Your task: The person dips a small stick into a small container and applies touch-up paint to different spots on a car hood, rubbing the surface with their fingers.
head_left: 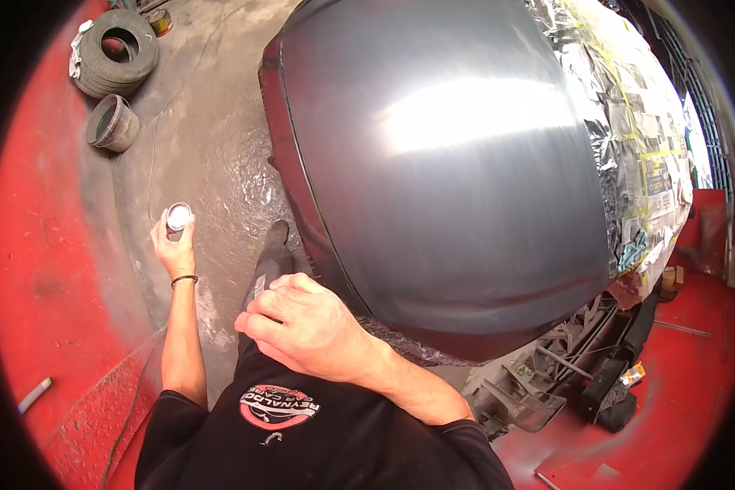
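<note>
Grey, partly wet-looking floor (220,82) runs between a red surface (37,212) on the left and a dark car hood (433,229) that carries a broad white glare. Toward the floor's far left corner sit a tyre (96,61), a small can (162,23) beside it, and, just nearer, a grey bucket (121,131). Newspaper and plastic sheeting (641,114), crossed by yellow tape, lies along the hood's right edge, with a teal cloth (633,251) near its near end. Near the floor's left edge, well apart from the hood, the left hand (174,251) holds up a small round container (178,216), its fingers wrapped around the sides and the pale, bright top facing the camera. A dark bracelet (184,279) circles that wrist. In front of the black shirt (335,433), near the hood's near left corner, the right hand (306,327) is drawn into a fist, fingers curled inward; whether they hold anything cannot be told.
</note>
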Motion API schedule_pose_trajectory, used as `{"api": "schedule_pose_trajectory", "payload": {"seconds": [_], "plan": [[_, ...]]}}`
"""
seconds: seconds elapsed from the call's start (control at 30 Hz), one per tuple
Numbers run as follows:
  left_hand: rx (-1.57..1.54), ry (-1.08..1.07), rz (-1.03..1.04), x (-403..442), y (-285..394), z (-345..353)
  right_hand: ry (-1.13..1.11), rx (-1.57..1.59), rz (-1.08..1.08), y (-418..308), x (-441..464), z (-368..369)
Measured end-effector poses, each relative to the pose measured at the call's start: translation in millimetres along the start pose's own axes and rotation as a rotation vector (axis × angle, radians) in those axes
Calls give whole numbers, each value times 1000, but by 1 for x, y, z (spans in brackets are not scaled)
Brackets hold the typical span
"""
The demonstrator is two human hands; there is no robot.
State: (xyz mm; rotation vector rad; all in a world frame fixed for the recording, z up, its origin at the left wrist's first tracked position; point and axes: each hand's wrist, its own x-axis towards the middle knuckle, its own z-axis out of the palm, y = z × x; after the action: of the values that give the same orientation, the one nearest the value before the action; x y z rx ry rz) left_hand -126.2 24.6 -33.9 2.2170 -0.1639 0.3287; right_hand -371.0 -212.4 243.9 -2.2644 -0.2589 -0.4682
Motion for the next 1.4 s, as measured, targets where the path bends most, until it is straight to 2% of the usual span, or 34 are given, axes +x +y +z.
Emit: {"api": "schedule_pose_trajectory", "payload": {"seconds": [0.37,0.73,0.83,0.93,1.13,1.4], "plan": [[16,3,-10,63,0,19,36,1,101,40,53,-10],[16,-41,78,148,1,69,125,-22,178,84,114,-13],[13,-74,73,165,2,82,167,-92,145,89,144,-25],[23,-91,122,180,-16,102,418,-114,-22,85,195,-38],[80,-168,112,191,-2,113,561,47,-201,44,279,-73],[23,-203,55,199,-4,113,603,147,-180,44,317,-48]]}}
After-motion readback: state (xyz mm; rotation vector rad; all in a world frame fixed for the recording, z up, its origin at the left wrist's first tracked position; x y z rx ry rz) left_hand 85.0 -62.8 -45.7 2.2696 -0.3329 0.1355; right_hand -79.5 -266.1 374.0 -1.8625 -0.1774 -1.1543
